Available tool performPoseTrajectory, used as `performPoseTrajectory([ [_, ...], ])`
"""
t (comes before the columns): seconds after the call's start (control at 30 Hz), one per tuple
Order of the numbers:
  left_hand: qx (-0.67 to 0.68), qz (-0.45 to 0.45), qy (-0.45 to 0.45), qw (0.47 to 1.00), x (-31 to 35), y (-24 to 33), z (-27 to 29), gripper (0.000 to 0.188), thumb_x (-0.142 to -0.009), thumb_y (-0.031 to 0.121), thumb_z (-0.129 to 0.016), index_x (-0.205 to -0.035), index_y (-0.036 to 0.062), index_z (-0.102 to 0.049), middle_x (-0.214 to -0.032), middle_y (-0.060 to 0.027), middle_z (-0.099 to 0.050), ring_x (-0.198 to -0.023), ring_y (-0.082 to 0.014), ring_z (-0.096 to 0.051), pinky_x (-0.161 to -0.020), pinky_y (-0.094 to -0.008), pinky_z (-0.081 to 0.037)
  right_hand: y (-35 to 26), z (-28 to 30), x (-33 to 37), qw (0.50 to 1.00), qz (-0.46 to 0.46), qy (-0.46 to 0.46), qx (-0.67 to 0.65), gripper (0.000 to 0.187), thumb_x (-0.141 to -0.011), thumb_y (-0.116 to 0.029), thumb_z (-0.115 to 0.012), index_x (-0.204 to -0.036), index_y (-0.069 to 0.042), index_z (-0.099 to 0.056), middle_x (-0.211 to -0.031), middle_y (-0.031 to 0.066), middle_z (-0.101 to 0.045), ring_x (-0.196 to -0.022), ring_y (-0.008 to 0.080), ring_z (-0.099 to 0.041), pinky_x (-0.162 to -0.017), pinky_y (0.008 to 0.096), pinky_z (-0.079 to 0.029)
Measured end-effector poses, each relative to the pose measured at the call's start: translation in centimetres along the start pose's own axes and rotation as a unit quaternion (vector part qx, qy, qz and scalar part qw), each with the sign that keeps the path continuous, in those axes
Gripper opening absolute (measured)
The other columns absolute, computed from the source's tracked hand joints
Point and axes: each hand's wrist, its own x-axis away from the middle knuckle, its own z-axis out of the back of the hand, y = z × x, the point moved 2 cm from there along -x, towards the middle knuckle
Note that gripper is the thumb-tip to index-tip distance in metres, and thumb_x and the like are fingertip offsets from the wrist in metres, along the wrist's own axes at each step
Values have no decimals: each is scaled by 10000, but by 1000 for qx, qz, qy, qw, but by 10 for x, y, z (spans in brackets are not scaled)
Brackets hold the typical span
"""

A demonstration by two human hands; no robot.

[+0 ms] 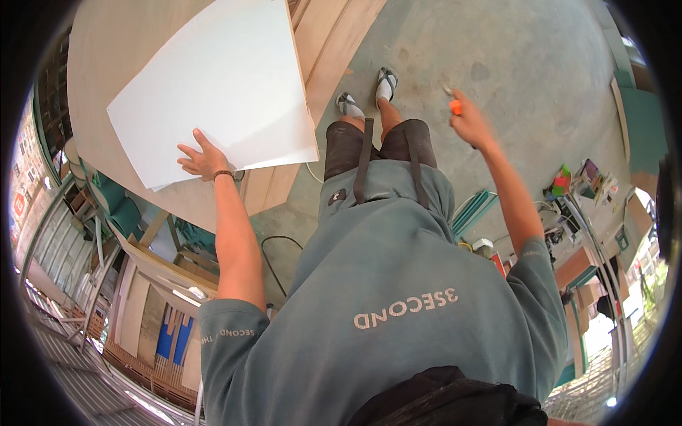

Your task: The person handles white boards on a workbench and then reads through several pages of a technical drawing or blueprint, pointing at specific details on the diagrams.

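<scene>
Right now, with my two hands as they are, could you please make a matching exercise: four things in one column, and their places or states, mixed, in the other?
1. left hand
2. right hand
3. white sheet
4. bracelet

a. around the left wrist
b. holding an orange object
c. lying on a wood-coloured surface
d. spread out on the white sheet

Pairs: 1-d, 2-b, 3-c, 4-a

The right hand (472, 128) is blurred from where I stand, the orange thing (455, 107) it grips too small to identify; the white sheet's (220, 78) far end, 1 edge, is cut off above.
</scene>
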Motion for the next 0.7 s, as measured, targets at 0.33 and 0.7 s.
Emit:
performPoseTrajectory([
  [0.33, 31, 4, 26, 999, -1, -3, 1, 1098, -894, 932, -382, -1694, 188, -276, -1764, -204, -100, -1632, -379, -57, -1213, -754, -173, -109, -219, 60, 936, 90, -199, -278, 636, -920, -5, -698, -1517, -66, -488, -1225, 39, -603, -1159, 168, -569, -1050, 310, -444],
  [0.7, 57, 5, 14, 998, 0, -8, 3, 1090, -894, 917, -408, -1692, 185, -278, -1764, -209, -68, -1638, -353, -5, -1225, -745, -150, -158, -291, 98, 948, 125, -14, -294, 598, -985, -112, -669, -1513, 21, -423, -1340, 221, -595, -1240, 348, -598, -1047, 426, -467],
])
